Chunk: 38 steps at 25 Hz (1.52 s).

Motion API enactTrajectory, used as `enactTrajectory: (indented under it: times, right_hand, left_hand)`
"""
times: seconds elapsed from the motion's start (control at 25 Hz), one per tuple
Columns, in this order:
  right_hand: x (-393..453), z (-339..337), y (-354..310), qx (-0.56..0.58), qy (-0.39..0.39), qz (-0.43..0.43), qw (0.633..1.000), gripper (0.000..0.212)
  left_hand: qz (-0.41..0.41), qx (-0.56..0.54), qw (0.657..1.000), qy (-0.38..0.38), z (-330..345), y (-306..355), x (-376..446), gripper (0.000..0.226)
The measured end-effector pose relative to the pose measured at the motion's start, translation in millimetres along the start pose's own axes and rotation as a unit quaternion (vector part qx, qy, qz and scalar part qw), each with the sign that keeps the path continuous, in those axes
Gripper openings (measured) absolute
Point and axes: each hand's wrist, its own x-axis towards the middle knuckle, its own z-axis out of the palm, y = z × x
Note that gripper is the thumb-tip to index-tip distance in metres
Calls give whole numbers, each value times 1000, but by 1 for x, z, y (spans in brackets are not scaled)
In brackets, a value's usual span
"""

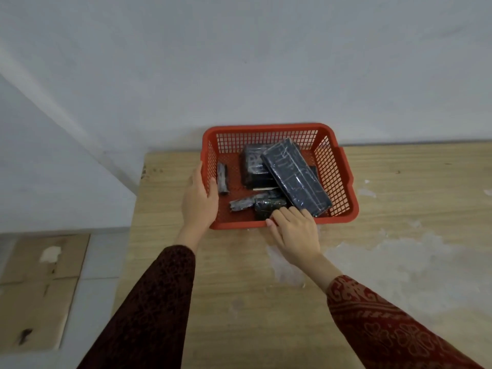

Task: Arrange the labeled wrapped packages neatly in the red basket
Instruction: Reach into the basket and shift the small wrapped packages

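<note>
A red basket (343,171) stands on the wooden table against the wall. Inside lie several dark wrapped packages. A long flat package (295,177) leans diagonally across a squarer package (253,166). A small roll (222,179) stands by the left wall, and another roll (243,204) lies near the front beside a small dark bundle (266,207). My left hand (198,198) grips the basket's left rim, thumb inside. My right hand (294,230) rests over the front rim, fingers curled at the small bundle and the long package's near end; whether it holds either is hidden.
The table (239,275) has a worn whitish patch (399,262) at the right. Its left edge drops to a tiled floor with flattened cardboard (40,288). A plain wall rises right behind the basket.
</note>
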Motion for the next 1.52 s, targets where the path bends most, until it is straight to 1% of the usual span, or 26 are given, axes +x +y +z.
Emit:
enactTrajectory:
  times: [0.08, 0.12, 0.16, 0.2, 0.24, 0.32, 0.4, 0.48, 0.56, 0.6, 0.64, 0.68, 0.76, 0.8, 0.88, 0.96, 1.04, 1.12, 1.2, 1.36, 1.48, 1.52]
  right_hand:
    - [7, -5, -2, 57, -34, 34, 997, 30]
    - [17, -7, -5, 113, -53, 43, 991, 23]
    - [29, -8, -9, 170, -69, 42, 982, 15]
    - [44, -8, -16, 198, -77, 23, 977, 12]
    - [61, -4, -24, 201, -85, -6, 976, 16]
    - [96, 10, -40, 184, -131, -41, 973, 36]
    - [123, 29, -51, 145, -193, -41, 970, 52]
    - [137, 45, -55, 115, -225, -31, 967, 60]
    - [141, 55, -60, 106, -212, -16, 971, 70]
    - [142, 56, -62, 97, -198, -11, 975, 72]
    - [144, 55, -62, 93, -181, -9, 979, 67]
    - [146, 53, -62, 107, -162, -4, 981, 56]
    - [152, 44, -59, 179, -127, 21, 975, 34]
    - [157, 36, -55, 214, -115, 31, 970, 29]
    - [172, 19, -47, 241, -107, 40, 964, 29]
    - [194, 5, -38, 219, -127, 32, 967, 29]
    - [215, -2, -29, 164, -168, 0, 972, 30]
    - [229, -2, -24, 116, -222, -39, 967, 32]
    - [237, 2, -22, 86, -256, -71, 960, 35]
    - [247, 11, -21, 2, -292, -125, 948, 35]
    - [247, 21, -19, -43, -288, -140, 946, 44]
    - [247, 24, -19, -49, -287, -139, 947, 43]
  left_hand:
    - [-11, -25, 1000, -6, 7, -3, 4, 51]
    - [-8, -34, 999, 0, 9, -4, 5, 52]
    - [-6, -40, 999, 9, 10, -7, 5, 52]
    - [2, -43, 999, 16, 12, -10, 5, 52]
    - [10, -47, 999, 18, 13, -11, 4, 52]
    - [13, -61, 998, 14, 14, -13, 4, 52]
    - [10, -73, 997, 16, 15, -16, 3, 51]
    - [13, -77, 997, 24, 17, -18, 3, 50]
    - [18, -84, 996, 28, 18, -20, 6, 50]
    - [17, -87, 996, 29, 18, -20, 7, 50]
    - [14, -89, 996, 28, 18, -20, 7, 50]
    - [12, -91, 995, 27, 18, -20, 7, 50]
    - [6, -94, 995, 24, 17, -19, 7, 50]
    - [2, -95, 995, 23, 16, -19, 6, 50]
    - [0, -106, 994, 22, 15, -17, 6, 50]
    - [-3, -113, 993, 19, 14, -16, 5, 50]
    - [-10, -111, 994, 19, 14, -16, 4, 50]
    - [-5, -108, 994, 17, 14, -16, 2, 50]
    - [-4, -106, 994, 6, 13, -16, 3, 50]
    - [-12, -103, 995, 6, 13, -15, 4, 51]
    - [-20, -108, 994, 7, 13, -14, 3, 51]
    - [-19, -106, 994, 7, 13, -13, 3, 51]
